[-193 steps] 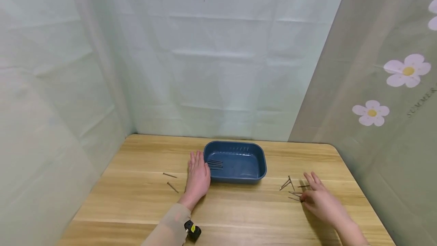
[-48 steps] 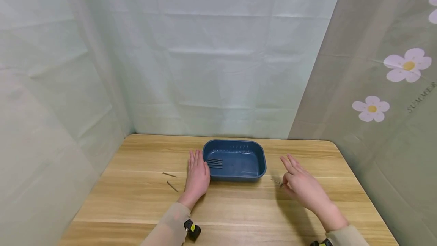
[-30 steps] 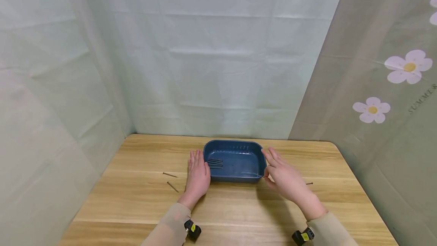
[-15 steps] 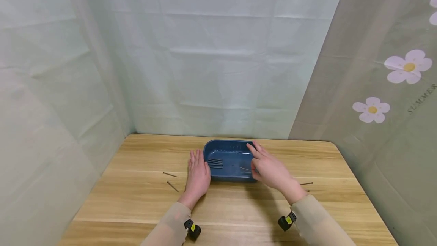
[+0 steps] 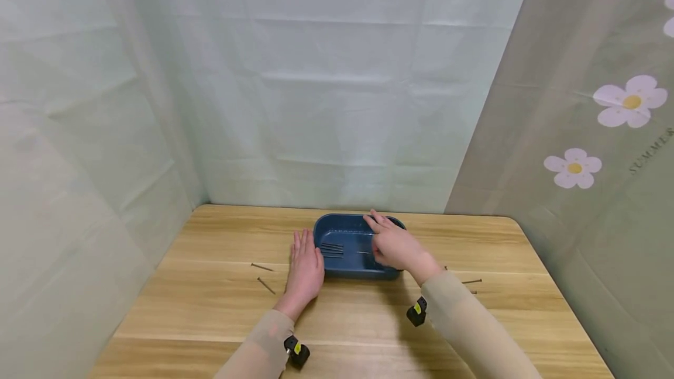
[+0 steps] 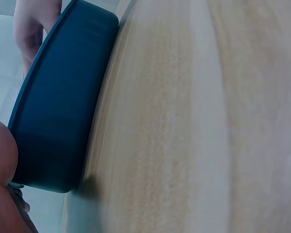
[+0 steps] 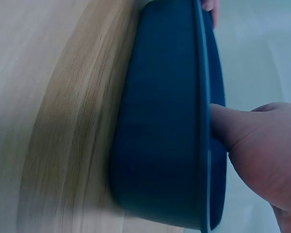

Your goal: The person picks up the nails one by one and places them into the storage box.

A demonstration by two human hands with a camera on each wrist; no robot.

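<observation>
A blue rectangular tray [image 5: 358, 274] stands near the back of the table. My left hand [image 5: 305, 271] lies along its left end, fingers straight and touching the wall. Over the right half of the tray, my right hand [image 5: 397, 247] pinches a nail [image 5: 363, 252] between thumb and index finger, other fingers extended. The nail's thin shaft points left, low over the tray floor; the rest is hidden by the hand. Several nails [image 5: 332, 252] lie side by side at the tray's left end. In the right wrist view, the right thumb [image 7: 252, 136] reaches down past the rim.
Two loose nails, one farther back [image 5: 261, 266] and one nearer [image 5: 266, 285], lie on the wooden table [image 5: 337, 323] left of the left hand. More nails [image 5: 472, 281] lie to the right, partly hidden by the right forearm. A pale curtain [image 5: 337, 104] hangs behind the table.
My right hand has gathered a nail from the loose ones on the right and moved left, over the rim and into the tray. The left hand has stayed against the tray.
</observation>
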